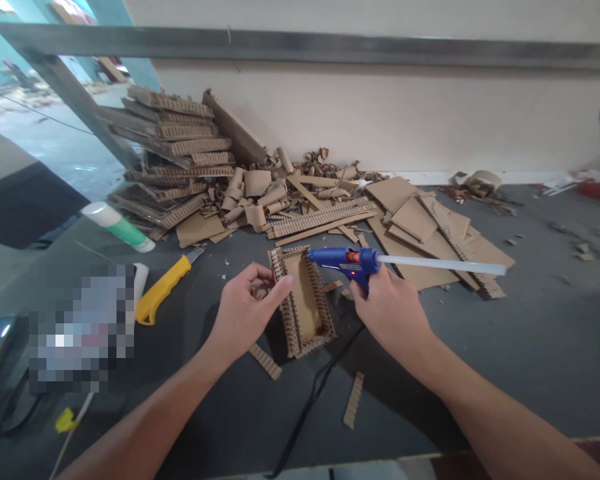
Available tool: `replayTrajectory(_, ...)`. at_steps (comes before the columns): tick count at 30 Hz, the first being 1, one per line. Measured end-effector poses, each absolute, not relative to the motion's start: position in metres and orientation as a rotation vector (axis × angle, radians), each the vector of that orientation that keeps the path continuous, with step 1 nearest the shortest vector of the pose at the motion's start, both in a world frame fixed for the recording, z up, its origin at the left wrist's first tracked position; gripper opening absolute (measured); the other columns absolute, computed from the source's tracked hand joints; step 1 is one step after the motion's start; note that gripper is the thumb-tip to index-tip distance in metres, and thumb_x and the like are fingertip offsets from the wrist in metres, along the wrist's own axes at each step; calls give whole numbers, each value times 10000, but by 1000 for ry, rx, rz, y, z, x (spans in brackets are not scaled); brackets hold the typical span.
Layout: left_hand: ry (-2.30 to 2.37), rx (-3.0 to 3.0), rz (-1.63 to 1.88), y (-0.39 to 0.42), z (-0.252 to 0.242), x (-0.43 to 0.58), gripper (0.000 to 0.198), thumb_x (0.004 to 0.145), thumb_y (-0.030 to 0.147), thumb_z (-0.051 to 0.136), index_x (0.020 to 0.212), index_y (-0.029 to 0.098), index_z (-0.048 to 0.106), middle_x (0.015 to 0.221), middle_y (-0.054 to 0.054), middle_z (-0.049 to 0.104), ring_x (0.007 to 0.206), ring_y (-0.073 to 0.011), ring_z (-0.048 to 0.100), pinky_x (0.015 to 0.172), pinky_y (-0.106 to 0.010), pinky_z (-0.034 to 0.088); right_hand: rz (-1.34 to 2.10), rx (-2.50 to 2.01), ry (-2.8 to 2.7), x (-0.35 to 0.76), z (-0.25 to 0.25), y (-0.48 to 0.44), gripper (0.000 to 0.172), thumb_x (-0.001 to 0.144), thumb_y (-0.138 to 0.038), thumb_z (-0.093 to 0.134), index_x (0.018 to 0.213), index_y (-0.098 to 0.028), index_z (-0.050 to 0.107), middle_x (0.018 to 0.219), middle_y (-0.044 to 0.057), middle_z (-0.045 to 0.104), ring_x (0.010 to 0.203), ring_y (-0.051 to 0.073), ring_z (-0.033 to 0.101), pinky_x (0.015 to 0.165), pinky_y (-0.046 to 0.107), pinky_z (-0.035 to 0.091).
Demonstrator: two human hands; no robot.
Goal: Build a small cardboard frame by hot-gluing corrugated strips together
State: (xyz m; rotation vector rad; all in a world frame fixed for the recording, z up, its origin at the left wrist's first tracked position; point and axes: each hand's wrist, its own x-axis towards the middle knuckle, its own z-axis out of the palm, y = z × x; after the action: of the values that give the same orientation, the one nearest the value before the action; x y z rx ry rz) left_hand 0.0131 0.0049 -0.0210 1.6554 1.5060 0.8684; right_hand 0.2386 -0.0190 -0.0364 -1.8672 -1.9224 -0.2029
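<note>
A small rectangular cardboard box (307, 293) with corrugated walls and no lid rests tilted on the dark tabletop. My left hand (247, 300) grips its left wall, thumb over the rim and fingers outside. In my right hand (393, 300) is a blue hot glue gun (345, 260) with a small red light glowing. Its nozzle points left at the box's far right corner; whether it touches the cardboard I cannot tell. A long translucent glue stick (445, 265) sticks out of its back. The grip is mostly covered by my fingers.
Stacked corrugated pieces (180, 147) and curled cardboard scraps (260, 190) lie at the back. Flat cardboard sheets (420, 227) are at the right. A yellow utility knife (165, 287) and a white-green tube (117, 227) lie left. A black cord (313, 397) runs to the front edge.
</note>
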Motion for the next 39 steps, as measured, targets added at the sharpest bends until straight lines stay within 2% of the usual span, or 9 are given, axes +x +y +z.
replayTrajectory(8, 1484, 1602, 853, 6, -25, 13, 413, 846, 570, 659, 742, 194, 524, 541, 75, 376, 495, -79, 316, 482, -226, 236, -320, -1852, -1957, 236, -33, -22, 140, 857, -199, 493, 954, -156, 584, 678, 82, 659, 594, 223, 652, 492, 277, 372)
replayTrajectory(13, 1501, 1548, 790, 11, -28, 12, 443, 839, 624, 638, 772, 196, 548, 547, 72, 410, 487, -83, 320, 482, -230, 248, -313, -1795, -1799, 236, -32, -18, 166, 842, -316, 536, 868, -175, 620, 621, 53, 644, 527, 206, 617, 493, 286, 395)
replayTrajectory(18, 1542, 1713, 632, 10, -26, 10, 431, 881, 631, 566, 814, 205, 561, 594, 36, 527, 523, -124, 454, 509, -248, 311, 4, -1765, -1565, 237, -28, -12, 310, 819, -485, 627, 666, -219, 576, 523, 13, 586, 500, 188, 592, 560, 304, 466)
replayTrajectory(23, 1693, 2069, 415, 9, -21, 10, 444, 948, 595, 452, 1044, 188, 600, 624, 6, 583, 559, -197, 570, 516, -282, 339, 401, -1760, -1383, 241, -31, -6, 368, 783, -566, 667, 708, -219, 571, 517, -8, 602, 477, 179, 592, 517, 306, 469)
replayTrajectory(27, 1733, 2207, 575, 13, -20, 2, 431, 1014, 433, 338, 1290, 150, 508, 889, -73, 683, 754, -230, 661, 628, -315, 449, 599, -1743, -1320, 242, -36, -4, 417, 774, -611, 684, 730, -214, 564, 507, -7, 610, 443, 166, 593, 489, 295, 466)
replayTrajectory(31, 1587, 2242, 717, 17, -28, -5, 469, 989, 213, 318, 1455, 164, 310, 1233, -150, 662, 1027, -243, 673, 814, -363, 517, 727, -1663, -1297, 241, -38, -4, 410, 790, -596, 692, 739, -214, 552, 456, -20, 591, 380, 150, 561, 441, 277, 449)
replayTrajectory(34, 1402, 2188, 785, 16, -34, -5, 414, 980, 154, 336, 1387, 208, 286, 1422, -175, 574, 1139, -216, 662, 862, -355, 542, 801, -1633, -1265, 240, -39, -3, 413, 791, -590, 703, 761, -204, 559, 465, -17, 601, 381, 142, 553, 430, 268, 442)
replayTrajectory(37, 1296, 2156, 831, 13, -35, -3, 181, 1004, 170, 342, 1164, 220, 409, 1472, -179, 540, 1215, -215, 641, 876, -352, 562, 914, -1546, -1204, 238, -41, -3, 421, 792, -590, 713, 774, -203, 549, 461, -34, 578, 380, 123, 529, 417, 250, 427)
replayTrajectory(39, 1266, 2222, 857, 12, -32, -1, 125, 1012, 215, 382, 1030, 216, 506, 1425, -155, 591, 1203, -231, 650, 896, -374, 567, 1012, -1448, -1160, 237, -42, -4, 435, 775, -590, 736, 757, -212, 521, 457, -46, 561, 378, 112, 511, 402, 240, 416)
